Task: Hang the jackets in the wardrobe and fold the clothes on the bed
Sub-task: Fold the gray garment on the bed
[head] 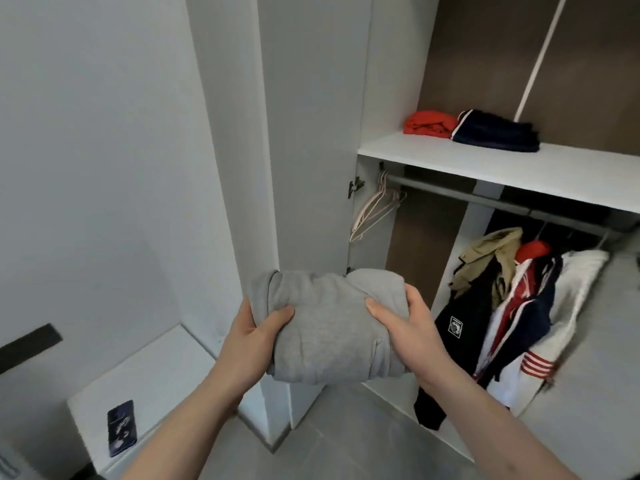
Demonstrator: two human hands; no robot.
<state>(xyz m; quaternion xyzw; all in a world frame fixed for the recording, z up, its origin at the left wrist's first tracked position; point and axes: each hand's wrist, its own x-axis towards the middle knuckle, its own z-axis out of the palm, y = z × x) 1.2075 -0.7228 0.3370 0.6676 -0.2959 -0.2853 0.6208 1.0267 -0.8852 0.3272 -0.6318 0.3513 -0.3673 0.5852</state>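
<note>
Head view, person facing an open wardrobe. Nearest the camera, 2 bare forearms reach forward. The left hand (258, 332) and the right hand (403, 323) each grip 1 end of a folded grey sweatshirt (329, 327), thumbs curled over the top and the remaining fingers hidden beneath; the bundle is held in the air in front of the open wardrobe door (311, 133), touching no surface.

Low at the left, a dark phone (122, 427) lies on a white side table (156, 368). Beyond the hands, jackets (512, 317) already hang bunched together from the rail (485, 195), with empty pale hangers (375, 209) at the rail's left end. Above the rail, the white shelf (519, 168) carries a folded red garment (429, 123) touching a folded navy garment (495, 135).

Judged risks: the bundle is loosely rolled, held only at its ends, so the middle may sag and the folds open in transit. If it is slid onto the shelf, it could push the 2 stacked items aside. Its edge may also catch the door or shelf lip.
</note>
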